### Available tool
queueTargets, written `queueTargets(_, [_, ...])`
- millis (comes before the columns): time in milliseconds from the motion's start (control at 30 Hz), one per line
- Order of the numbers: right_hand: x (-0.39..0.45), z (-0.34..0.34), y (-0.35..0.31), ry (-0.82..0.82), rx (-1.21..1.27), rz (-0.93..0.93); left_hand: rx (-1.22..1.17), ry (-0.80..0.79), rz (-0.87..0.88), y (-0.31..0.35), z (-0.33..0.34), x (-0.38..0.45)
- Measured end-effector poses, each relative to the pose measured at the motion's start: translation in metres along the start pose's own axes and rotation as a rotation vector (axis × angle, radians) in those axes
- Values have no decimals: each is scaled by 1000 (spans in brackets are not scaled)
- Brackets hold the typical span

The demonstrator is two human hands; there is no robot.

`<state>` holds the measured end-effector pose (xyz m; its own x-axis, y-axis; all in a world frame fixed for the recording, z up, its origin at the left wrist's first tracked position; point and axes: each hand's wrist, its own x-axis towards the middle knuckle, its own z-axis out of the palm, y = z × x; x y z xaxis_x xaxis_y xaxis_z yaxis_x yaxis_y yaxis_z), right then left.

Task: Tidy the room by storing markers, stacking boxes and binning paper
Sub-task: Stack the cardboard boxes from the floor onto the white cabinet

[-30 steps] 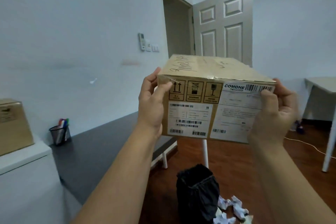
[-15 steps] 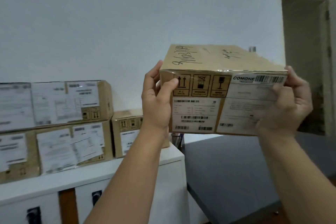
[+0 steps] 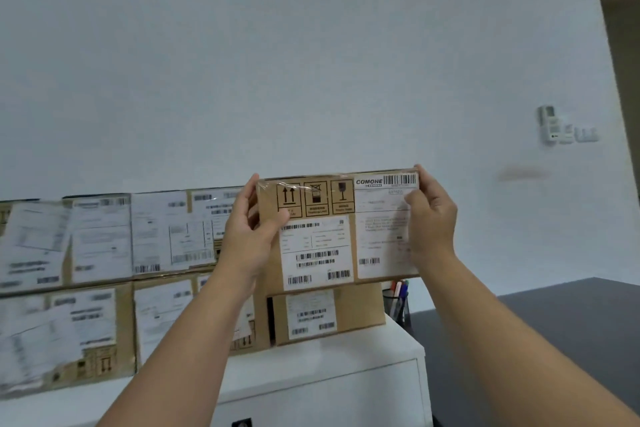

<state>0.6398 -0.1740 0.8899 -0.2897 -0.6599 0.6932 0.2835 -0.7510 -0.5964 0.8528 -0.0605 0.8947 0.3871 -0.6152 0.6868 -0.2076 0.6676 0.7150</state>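
The box (image 3: 337, 229) is held up with its labelled face to the camera, its lower edge right at the top of a smaller box (image 3: 327, 314); whether the two touch cannot be told. The left hand (image 3: 251, 236) grips the box's left end, thumb curled onto the front beside the arrow sticker, fingers wrapped round the side. The right hand (image 3: 429, 218) grips the right end, thumb pressed on the white shipping label, fingers round the back edge. The small box below the box stands on a white cabinet (image 3: 325, 378). Left of the box, a stack (image 3: 104, 284) of larger cartons with white labels sits two high on the same cabinet, reaching about the box's height. Just right of the box and lower, a mesh cup (image 3: 398, 305) holds markers (image 3: 400, 288). Further right of the box lies a dark desk (image 3: 540, 319). Behind the box rises a pale wall, with a controller (image 3: 550, 123) up to the right.
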Motion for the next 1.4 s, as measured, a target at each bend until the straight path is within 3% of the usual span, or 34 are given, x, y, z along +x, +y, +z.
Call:
queueTargets(133, [13, 14, 17, -150, -214, 32, 243, -68, -25, -18, -14, 22])
queueTargets(267, [12, 9, 63, -321, -561, 174, 847, 110, 36, -49, -27, 37])
queueTargets(367, [2, 7, 103, -464, -720, 231, 1114, 168, -39, -85, -40, 27])
queueTargets(567, [7, 23, 138, -383, -682, 346, 1336, 52, 141, -126, -38, 17])
queueTargets(800, [14, 17, 152, -397, -237, 574, 1403, -26, 40, -152, -27, 12])
queueTargets(1033, [21, 17, 158, -398, -390, 478, 1458, -29, -1, -159, -28, 25])
queueTargets(1400, [23, 25, 157, -313, -417, 517, 1472, -80, 146, -177, -37, 24])
